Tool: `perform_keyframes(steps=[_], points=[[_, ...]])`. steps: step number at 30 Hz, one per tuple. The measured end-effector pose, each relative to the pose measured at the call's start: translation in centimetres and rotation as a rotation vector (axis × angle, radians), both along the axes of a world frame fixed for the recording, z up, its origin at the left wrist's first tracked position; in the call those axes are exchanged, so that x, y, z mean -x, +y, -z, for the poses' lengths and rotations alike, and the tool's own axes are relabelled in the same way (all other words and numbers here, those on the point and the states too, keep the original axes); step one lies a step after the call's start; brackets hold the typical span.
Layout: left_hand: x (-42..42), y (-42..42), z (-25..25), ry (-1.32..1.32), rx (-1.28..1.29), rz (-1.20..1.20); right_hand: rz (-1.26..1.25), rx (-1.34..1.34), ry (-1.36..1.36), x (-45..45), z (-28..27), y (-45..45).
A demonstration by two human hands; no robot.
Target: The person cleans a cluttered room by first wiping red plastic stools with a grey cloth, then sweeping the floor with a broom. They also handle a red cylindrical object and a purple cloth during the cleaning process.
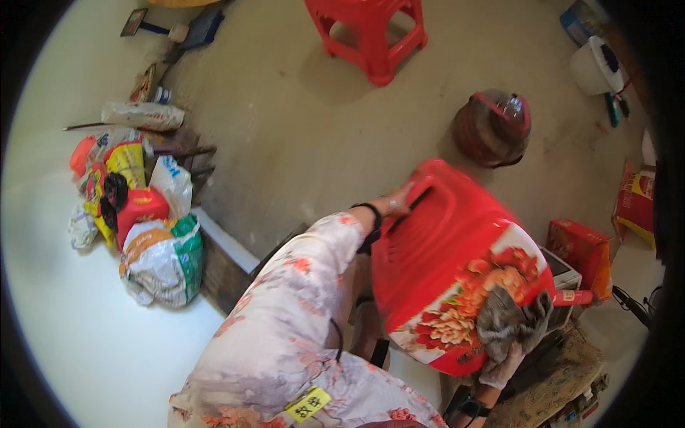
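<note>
A red plastic chair (444, 235), printed with large peonies, is tilted in front of me. My left hand (397, 204) grips its upper left edge beside a long slot. At the lower right, my right hand (504, 366) has hold of a crumpled grey cloth (505, 323), which lies against the printed flowers. Both hands appear to wear thin clear gloves. The chair's legs are hidden from this angle.
A red plastic stool (369, 37) and a dark round object (492, 128) with red trim stand on the floor. Plastic bags (160, 262) are piled at left. Near the chair's right side are a red box (578, 251) and a patterned cloth (562, 374); a white bucket (594, 67) is farther off.
</note>
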State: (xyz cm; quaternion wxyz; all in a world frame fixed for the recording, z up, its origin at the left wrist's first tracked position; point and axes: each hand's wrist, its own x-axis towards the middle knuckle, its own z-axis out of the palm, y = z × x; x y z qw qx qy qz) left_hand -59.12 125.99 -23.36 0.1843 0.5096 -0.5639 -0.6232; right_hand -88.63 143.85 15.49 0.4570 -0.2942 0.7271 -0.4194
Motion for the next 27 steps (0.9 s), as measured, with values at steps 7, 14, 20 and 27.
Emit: perform_keyframes(steps=[7,14,20,27], points=[[-17.7,-2.3,-5.2,0.104,0.041,-0.282,-0.363,0.186,-0.181,-12.8,0.6,-18.9],[-29.1,0.8,-3.0,0.058,-0.297,-0.549,-0.833,0.043,-0.353,-25.2,2.1,-28.9],[-32.8,11.5,-5.2,0.25,-0.616,-0.691,-1.144,0.242,-0.171,-33.1,3.4,-32.0],[-35.0,23.0,-17.1,0.571,-0.811,-0.888,-0.917,0.097,-0.086,-32.6,3.7,-30.8]])
